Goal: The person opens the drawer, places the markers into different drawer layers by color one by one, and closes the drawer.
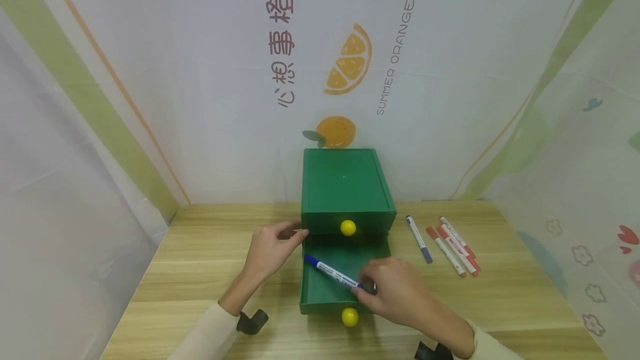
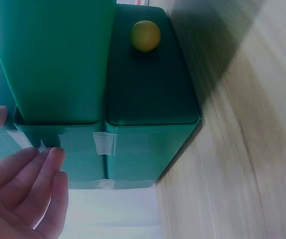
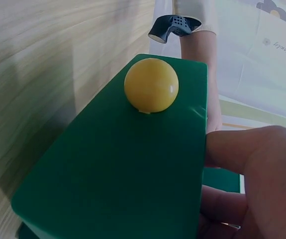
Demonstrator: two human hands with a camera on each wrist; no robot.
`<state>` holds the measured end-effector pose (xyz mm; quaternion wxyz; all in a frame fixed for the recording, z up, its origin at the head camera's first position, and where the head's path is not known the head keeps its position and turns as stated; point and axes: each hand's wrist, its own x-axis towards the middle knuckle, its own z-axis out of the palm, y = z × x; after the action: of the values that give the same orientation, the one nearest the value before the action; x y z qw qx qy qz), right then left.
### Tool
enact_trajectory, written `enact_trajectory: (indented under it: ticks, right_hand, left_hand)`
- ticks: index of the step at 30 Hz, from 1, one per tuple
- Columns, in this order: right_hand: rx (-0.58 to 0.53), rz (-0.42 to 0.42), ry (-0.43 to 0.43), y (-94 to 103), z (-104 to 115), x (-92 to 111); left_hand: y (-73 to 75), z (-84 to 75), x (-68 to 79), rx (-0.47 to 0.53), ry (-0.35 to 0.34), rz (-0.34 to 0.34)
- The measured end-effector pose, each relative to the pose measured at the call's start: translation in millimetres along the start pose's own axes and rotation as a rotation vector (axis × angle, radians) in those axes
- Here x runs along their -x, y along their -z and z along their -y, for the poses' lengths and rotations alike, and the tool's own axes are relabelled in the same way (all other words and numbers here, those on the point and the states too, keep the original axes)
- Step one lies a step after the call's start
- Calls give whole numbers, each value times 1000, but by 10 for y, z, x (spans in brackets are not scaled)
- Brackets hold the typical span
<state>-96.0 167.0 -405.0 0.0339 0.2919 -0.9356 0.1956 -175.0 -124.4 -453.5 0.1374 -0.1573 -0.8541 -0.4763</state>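
A green two-tier drawer cabinet (image 1: 345,188) stands on the table, its lower drawer (image 1: 320,292) pulled out with a yellow knob (image 1: 350,317) at the front. Inside that drawer, a blue-capped marker (image 1: 331,273) with a white barrel lies slantwise. My right hand (image 1: 400,290) reaches over the drawer's right front corner and pinches the marker's near end; its fingertips are partly hidden behind the drawer front (image 3: 133,164) in the right wrist view. With fingers extended, my left hand (image 1: 270,251) is at the cabinet's left side, fingertips right by the taped seam (image 2: 104,143).
The upper drawer is closed, with its own yellow knob (image 1: 348,228). To the cabinet's right lie a blue marker (image 1: 419,239) and several red markers (image 1: 452,249). A printed white cloth (image 1: 225,126) hangs behind the wooden table (image 1: 210,271).
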Motion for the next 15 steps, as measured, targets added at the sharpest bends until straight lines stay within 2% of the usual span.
enact_trajectory:
  ticks: [10,15]
  right_hand:
    - [-25,-2,38,-8,-30,11]
    - [-31,-32,24,-30,-66,20]
  left_hand:
    - [7,-9,-1,-8,12,9]
    - [7,-9,-4,-11,5,9]
